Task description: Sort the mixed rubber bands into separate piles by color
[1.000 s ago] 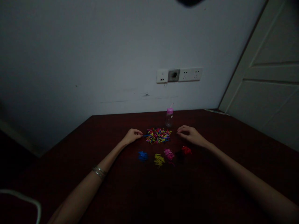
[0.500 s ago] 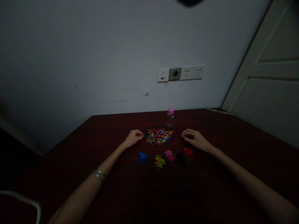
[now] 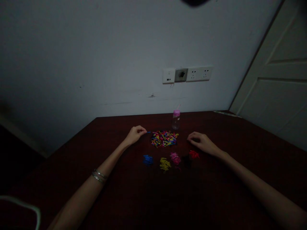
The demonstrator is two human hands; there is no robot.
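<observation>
My left hand (image 3: 136, 134) is at the left of a mixed heap of small coloured rubber bands (image 3: 164, 139). Its thumb and forefinger pinch a blue rubber band (image 3: 148, 132), which sticks out to the right just off the heap. Across from it, my right hand (image 3: 200, 140) rests on the table with curled fingers; nothing shows in them. Nearer to me lie sorted piles: blue bands (image 3: 148, 160), yellow bands (image 3: 165, 164), pink bands (image 3: 175, 158), dark bands (image 3: 186, 160) hard to make out, and red bands (image 3: 194, 154) below the right hand.
A clear bottle (image 3: 176, 121) with a pink lid and straw stands behind the heap. The dark red table (image 3: 120, 127) meets a wall with sockets (image 3: 187, 75). A white door (image 3: 275, 73) is at the right, and a pale cable (image 3: 21, 203) at the lower left.
My left hand has moved away from me a little, drawing the blue rubber band clear of the heap's left edge. My right hand stays nearly where it was. The view has shifted slightly.
</observation>
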